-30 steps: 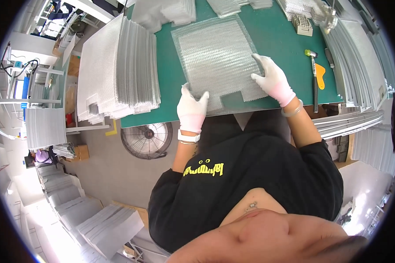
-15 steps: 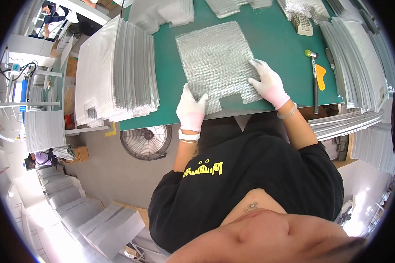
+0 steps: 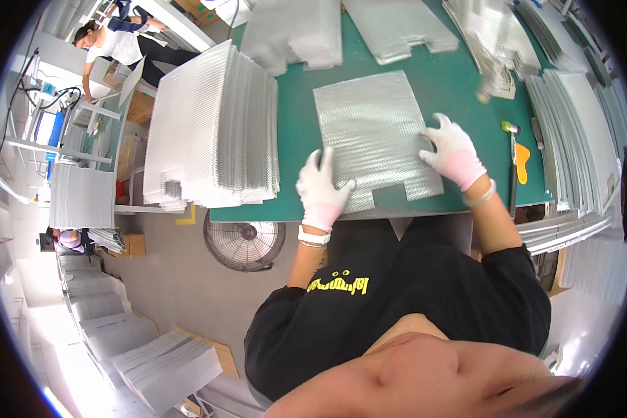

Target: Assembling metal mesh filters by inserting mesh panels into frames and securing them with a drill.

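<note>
Both gloved hands, left hand (image 3: 322, 187) and right hand (image 3: 453, 150), press flat with fingers spread on the silver mesh sheet (image 3: 373, 132).

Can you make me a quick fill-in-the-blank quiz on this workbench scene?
1. Both hands, left hand and right hand, wear white ____.
2. They press on a silver sheet lying on a ____ mat.
3. On the floor below the bench edge stands a round ____.
4. The tall stack lies on the person's ____ side.

Missing words: gloves; green; fan; left
</note>
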Tool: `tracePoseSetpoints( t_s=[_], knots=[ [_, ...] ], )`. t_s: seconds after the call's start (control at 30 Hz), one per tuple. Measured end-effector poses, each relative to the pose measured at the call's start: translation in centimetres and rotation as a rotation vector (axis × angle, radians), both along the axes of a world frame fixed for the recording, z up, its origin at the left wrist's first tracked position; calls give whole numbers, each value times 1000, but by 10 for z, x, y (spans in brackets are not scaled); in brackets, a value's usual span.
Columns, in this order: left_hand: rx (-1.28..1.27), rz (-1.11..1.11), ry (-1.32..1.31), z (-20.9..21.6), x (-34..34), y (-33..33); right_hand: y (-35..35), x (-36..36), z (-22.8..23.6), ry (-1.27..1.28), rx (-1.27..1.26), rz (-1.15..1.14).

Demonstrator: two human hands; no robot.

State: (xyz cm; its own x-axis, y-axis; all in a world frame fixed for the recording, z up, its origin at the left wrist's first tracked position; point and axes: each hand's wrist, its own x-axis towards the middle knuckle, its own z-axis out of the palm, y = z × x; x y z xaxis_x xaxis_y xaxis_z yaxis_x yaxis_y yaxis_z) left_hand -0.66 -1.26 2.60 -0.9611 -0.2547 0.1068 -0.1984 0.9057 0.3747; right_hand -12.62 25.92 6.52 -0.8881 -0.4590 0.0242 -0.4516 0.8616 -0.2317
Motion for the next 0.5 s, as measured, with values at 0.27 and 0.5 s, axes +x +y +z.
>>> tracePoseSetpoints(
  t_s=[0.27, 0.5],
  knots=[
    [-69, -304, -11, -7, -17, -14, -172, -214, 58, 155, -330, 38],
    [58, -173, 300, 16, 12, -20, -261, -267, 86, 86, -52, -87]
  ],
)
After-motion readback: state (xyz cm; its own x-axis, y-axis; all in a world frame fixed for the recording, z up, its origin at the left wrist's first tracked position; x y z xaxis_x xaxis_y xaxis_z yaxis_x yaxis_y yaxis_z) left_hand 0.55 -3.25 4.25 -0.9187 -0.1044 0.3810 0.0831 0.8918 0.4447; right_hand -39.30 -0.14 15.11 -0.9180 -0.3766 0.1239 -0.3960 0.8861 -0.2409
